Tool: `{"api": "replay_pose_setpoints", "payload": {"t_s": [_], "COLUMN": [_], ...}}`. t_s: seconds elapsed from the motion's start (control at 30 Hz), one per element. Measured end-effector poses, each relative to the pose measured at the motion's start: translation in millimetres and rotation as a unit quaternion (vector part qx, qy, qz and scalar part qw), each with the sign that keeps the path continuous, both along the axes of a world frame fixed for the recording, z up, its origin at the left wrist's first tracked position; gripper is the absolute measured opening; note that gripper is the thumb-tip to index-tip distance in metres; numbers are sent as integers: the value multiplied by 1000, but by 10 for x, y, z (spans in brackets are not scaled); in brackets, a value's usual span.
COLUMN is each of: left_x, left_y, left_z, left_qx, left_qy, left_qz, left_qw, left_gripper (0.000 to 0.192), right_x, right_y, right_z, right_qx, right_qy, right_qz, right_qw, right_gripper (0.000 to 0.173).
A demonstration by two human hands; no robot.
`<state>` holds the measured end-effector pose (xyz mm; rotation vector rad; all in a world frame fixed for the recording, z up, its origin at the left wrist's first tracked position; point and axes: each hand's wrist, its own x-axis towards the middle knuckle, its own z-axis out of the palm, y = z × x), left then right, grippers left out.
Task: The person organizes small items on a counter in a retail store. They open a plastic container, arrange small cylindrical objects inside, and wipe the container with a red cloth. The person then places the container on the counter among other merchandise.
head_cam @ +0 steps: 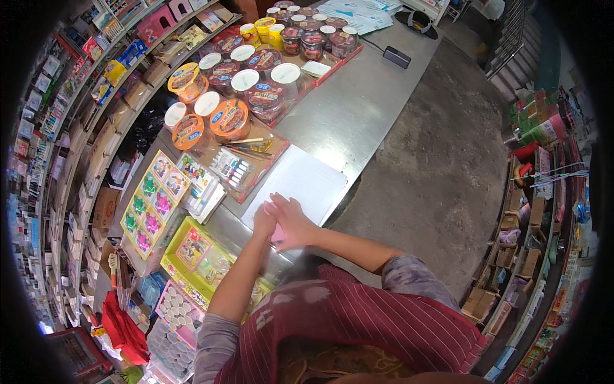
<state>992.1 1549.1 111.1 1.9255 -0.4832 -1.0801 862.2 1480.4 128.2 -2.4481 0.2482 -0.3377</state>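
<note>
Both of my hands meet over the near edge of a stack of white paper (307,177) on the metal counter (326,110). My left hand (265,222) and my right hand (292,223) touch at the fingers. A pink piece (278,234) shows between them; whether either hand grips it cannot be told. Left of the paper, a shallow tray (264,175) holds a pack of markers (231,167), brushes (247,146) and instant noodle bowls (229,120). A boxed marker set (201,187) lies beside that tray.
A yellow-green box (180,240) and a card of small toys (156,204) lie at the left. Farther along the counter are a red-edged tray (336,65), a black device (396,57) and a cap (416,23). Stocked shelves flank the concrete floor (422,158).
</note>
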Motion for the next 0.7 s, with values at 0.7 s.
{"api": "replay_pose_setpoints", "payload": {"t_s": [0.7], "left_x": [-399], "left_y": [971], "left_z": [262], "left_qx": [-194], "left_qy": [399], "left_qz": [61], "left_qw": [894], "left_gripper": [41], "right_x": [-65], "right_y": [549], "right_z": [416], "right_qx": [-2], "right_qy": [167], "right_qz": [73], "right_qw": [983], "right_gripper": [122]}}
